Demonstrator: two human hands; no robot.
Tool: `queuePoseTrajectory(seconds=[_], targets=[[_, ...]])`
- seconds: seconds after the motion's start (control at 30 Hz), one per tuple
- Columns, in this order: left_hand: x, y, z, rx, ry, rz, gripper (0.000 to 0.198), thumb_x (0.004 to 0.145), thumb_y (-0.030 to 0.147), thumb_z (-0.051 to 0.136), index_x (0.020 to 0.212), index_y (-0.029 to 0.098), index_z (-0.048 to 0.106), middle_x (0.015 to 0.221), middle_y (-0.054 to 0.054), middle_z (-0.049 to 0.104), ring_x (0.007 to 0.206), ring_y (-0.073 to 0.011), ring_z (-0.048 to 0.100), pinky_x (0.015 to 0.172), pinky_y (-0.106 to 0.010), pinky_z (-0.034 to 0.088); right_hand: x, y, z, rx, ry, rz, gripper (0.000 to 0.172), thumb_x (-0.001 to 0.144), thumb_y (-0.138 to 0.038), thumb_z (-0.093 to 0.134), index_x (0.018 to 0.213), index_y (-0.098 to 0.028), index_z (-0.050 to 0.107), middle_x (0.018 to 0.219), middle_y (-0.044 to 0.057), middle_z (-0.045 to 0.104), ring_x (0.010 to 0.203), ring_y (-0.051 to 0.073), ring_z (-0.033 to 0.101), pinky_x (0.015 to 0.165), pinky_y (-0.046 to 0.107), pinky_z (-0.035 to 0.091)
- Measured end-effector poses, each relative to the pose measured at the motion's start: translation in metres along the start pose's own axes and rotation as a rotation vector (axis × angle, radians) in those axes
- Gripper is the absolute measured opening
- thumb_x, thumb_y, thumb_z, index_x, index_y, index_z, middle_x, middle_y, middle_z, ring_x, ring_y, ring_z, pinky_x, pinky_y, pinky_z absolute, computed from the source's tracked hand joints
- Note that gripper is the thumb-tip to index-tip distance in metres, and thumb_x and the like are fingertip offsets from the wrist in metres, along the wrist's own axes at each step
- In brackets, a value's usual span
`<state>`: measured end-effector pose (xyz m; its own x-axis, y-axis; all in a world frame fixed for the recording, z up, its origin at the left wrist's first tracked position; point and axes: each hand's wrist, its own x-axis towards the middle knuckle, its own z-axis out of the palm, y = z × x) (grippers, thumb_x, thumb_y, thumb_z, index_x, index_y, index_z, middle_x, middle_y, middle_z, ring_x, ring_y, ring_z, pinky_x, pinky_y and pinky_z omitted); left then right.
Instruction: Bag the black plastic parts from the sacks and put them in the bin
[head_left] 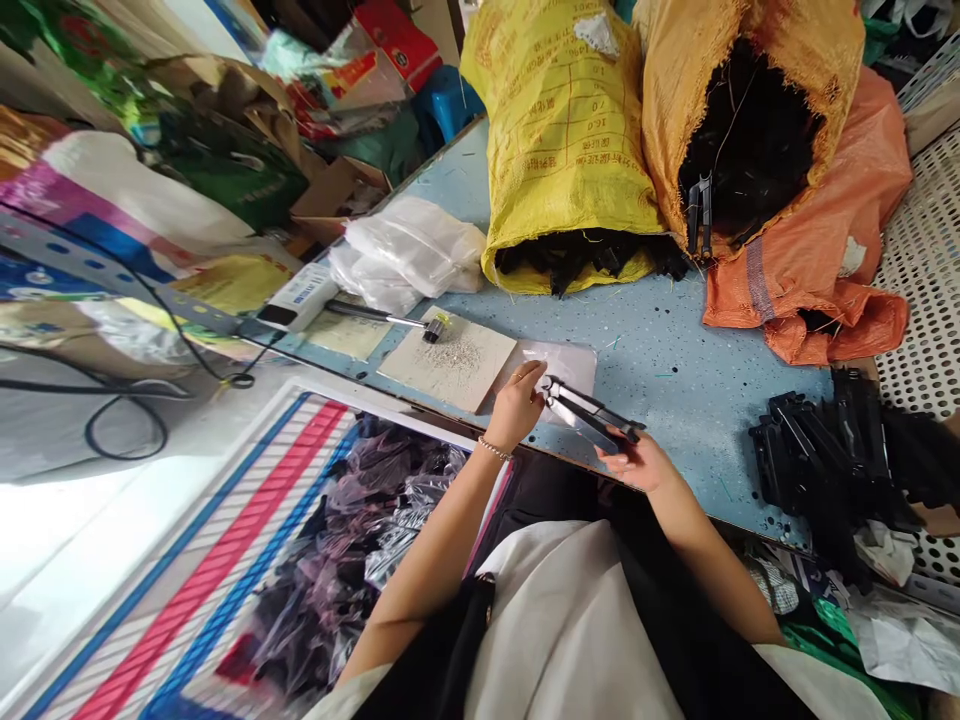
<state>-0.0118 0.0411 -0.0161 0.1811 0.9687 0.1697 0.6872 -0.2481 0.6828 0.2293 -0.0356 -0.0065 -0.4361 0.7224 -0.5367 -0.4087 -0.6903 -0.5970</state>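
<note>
1. The right hand point(637, 462) holds a long black tool point(589, 412) at its dark end; the fingers are closed around this end.
2. The left hand point(519, 405) is at the other end of the tool, which is shiny. Its fingers are bent and narrow together, but I cannot tell if they grip the metal. A bracelet point(495, 448) is on the left wrist.
3. The tool is in front of the person, above the near edge of the blue-grey counter point(660, 345). A clear plastic sheet point(579, 362) lies on the counter just behind it.
4. Beside the sheet, to the left, there is a beige board point(409, 365) with many small marks in its middle. A hammer point(433, 330) rests with its dark head on this board.
5. Farther to the left are white plastic bags point(416, 250) and a white box point(307, 295).
6. At the back, a yellow sack point(570, 130) and an orange-yellow sack point(671, 110) show black pieces in their open mouths. A red-orange sack point(825, 270) lies beside them.
7. On the right side, many black parts point(832, 440) lie in a heap.
</note>
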Motion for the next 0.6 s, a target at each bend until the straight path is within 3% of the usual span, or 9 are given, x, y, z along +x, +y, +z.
queuePoseTrajectory(seconds=[0.1,0.17,0.33,0.43,0.5,0.6], targets=[[-0.013,0.01,-0.008,-0.007,0.026,0.095,0.063,0.082,0.0,0.043,0.141,0.017,0.053,0.144,-0.014,0.054,0.129,-0.0241,0.058,0.11,-0.037,0.049,0.02,0.009,0.009,0.198,-0.143,0.086,0.023,0.09,-0.033,0.056,0.101,-0.014,0.063,0.068,0.0,0.061,0.044,0.006,0.034,0.031,0.013,0.028],[-0.027,0.022,-0.012,-0.034,0.008,0.195,0.063,0.086,0.001,0.041,0.146,0.019,0.048,0.146,-0.014,0.052,0.13,-0.0232,0.057,0.11,-0.037,0.05,0.034,0.012,0.016,0.213,-0.146,0.065,0.023,0.095,-0.032,0.049,0.106,-0.016,0.062,0.069,0.0,0.061,0.045,0.007,0.035,0.032,0.012,0.031],[-0.059,0.051,-0.007,-0.173,-0.114,0.426,0.073,0.087,-0.001,0.037,0.155,0.024,0.033,0.148,-0.014,0.049,0.137,-0.0211,0.051,0.112,-0.038,0.048,0.047,0.015,0.036,-0.148,0.127,-0.146,0.018,0.091,-0.037,0.058,0.084,-0.021,0.064,0.06,-0.003,0.056,0.046,0.008,0.041,0.041,0.018,0.041],[-0.064,0.062,-0.011,-0.221,-0.152,0.448,0.067,0.088,0.008,0.049,0.153,0.021,0.037,0.143,-0.017,0.051,0.134,-0.0252,0.053,0.11,-0.041,0.05,0.031,0.015,0.051,-0.534,0.262,-0.371,0.016,0.086,-0.036,0.066,0.095,-0.023,0.069,0.08,0.002,0.068,0.07,0.016,0.062,0.066,0.027,0.054],[-0.067,0.069,-0.031,-0.233,-0.166,0.417,0.054,0.09,0.018,0.056,0.144,0.021,0.049,0.133,-0.015,0.059,0.125,-0.0251,0.06,0.105,-0.04,0.054,0.012,0.014,0.058,-0.782,0.229,-0.461,0.025,0.088,-0.037,0.065,0.109,-0.024,0.07,0.098,0.005,0.072,0.091,0.021,0.066,0.083,0.033,0.055],[-0.087,0.061,-0.088,-0.204,-0.264,0.268,0.035,0.095,0.028,0.054,0.129,0.028,0.063,0.119,-0.008,0.069,0.109,-0.0212,0.069,0.097,-0.035,0.058,-0.014,0.011,0.055,-0.8,-0.076,-0.311,0.035,0.092,-0.042,0.062,0.122,-0.025,0.069,0.104,0.005,0.074,0.089,0.02,0.069,0.083,0.035,0.056]])
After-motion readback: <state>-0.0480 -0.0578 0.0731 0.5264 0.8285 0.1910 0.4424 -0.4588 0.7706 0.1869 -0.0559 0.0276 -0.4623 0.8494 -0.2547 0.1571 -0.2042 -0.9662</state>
